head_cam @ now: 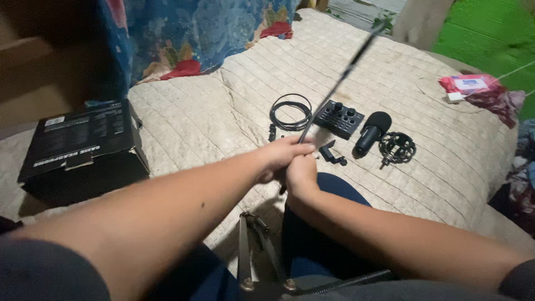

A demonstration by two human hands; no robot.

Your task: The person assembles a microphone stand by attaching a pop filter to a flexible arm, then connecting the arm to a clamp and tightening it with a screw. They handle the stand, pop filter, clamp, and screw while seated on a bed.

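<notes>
Both hands grip one black boom-arm rod [340,78] at its lower end: left hand [281,158] closed around it, right hand [301,175] closed just below. Rod slants up and away over the quilted bed [390,67]. Beyond lie a coiled cable [290,112], audio mixer [341,118], microphone [372,132] and shock mount [397,149].

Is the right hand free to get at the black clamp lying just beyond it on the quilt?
Probably not as things stand: the right hand is wrapped around the black rod, as is the left hand. The clamp lies close by on the quilt with nothing over it, so letting go would clear the way.
</notes>
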